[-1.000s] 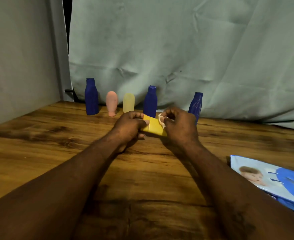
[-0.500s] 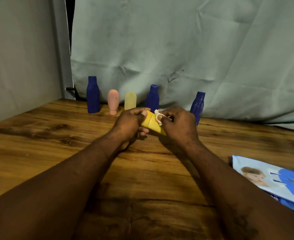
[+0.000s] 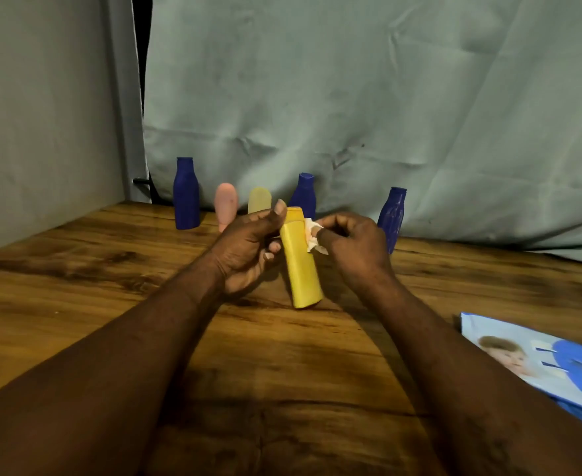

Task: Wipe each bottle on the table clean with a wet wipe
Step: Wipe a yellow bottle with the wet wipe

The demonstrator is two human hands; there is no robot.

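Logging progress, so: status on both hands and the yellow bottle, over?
Left hand grips yellow bottle, tilted slightly. Right hand pinches wet wipe against its upper side. Other bottles stand behind; nothing blocks.

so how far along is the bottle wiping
Done: nothing shows which bottles are already clean. In hand: the left hand holds the yellow bottle tilted while the right hand pinches the wet wipe against its upper side. Possibly left: five stand at the back, the left blue bottle, pink bottle, pale yellow bottle, middle blue bottle and right blue bottle.
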